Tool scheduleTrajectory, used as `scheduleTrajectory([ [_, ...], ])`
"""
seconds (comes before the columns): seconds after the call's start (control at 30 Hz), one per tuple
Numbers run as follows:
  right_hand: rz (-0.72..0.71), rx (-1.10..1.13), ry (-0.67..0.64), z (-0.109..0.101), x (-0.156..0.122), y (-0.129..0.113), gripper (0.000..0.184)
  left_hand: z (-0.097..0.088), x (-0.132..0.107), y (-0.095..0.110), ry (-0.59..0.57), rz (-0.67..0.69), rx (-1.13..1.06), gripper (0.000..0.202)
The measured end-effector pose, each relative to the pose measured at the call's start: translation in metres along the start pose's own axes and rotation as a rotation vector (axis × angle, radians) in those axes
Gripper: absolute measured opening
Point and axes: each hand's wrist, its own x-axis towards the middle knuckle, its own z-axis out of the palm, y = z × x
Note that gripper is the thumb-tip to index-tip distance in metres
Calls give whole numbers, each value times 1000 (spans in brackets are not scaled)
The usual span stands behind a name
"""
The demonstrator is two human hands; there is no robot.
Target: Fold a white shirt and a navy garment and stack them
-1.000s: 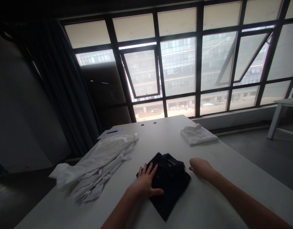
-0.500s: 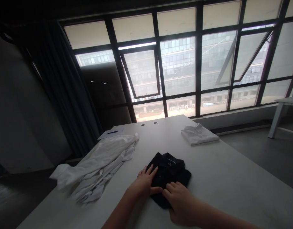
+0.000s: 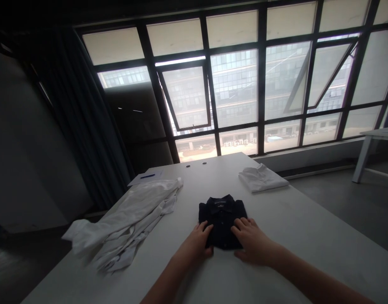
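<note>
A folded dark collared shirt (image 3: 224,223) lies on the white table (image 3: 209,181) in front of me, its collar at the far end and a few buttons down the middle. My left hand (image 3: 197,240) grips its left near side, fingertips on top of the cloth and thumb low by the near edge. On the opposite side my right hand (image 3: 252,240) grips the right near part in the same way, with the fingers bent over the top. Just how much cloth is under each palm is hidden.
To the left, several loose white garments (image 3: 127,223) are heaped and hang over the table edge. A folded white shirt (image 3: 262,178) rests at the far right. Paper with a blue pen (image 3: 147,176) lies at the far left. Another table (image 3: 379,134) stands off to the right.
The dark shirt has turned from a slant to nearly square with me and sits slightly farther off. My hands have parted from its near middle to its two sides.
</note>
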Motion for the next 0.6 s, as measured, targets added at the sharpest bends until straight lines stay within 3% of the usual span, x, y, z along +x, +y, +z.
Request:
scheduleTrajectory([
  [0.1, -31, -35, 45, 14, 9, -11, 31, -5, -2, -1, -32, 32, 3, 88],
  [0.17, -51, -57, 27, 15, 16, -9, 20, -13, -4, 1, 7, 43, 24, 82],
  [0.33, 43, -87, 110, -6, 20, 7, 15, -29, -4, 11, 286, 95, -8, 39],
  [0.47, 205, 44, 215, -13, 11, -9, 32, -25, -3, 19, 442, 50, -176, 16],
  [0.6, 217, 234, 279, -2, 7, -35, 60, -18, -5, 22, 514, 90, -215, 12],
])
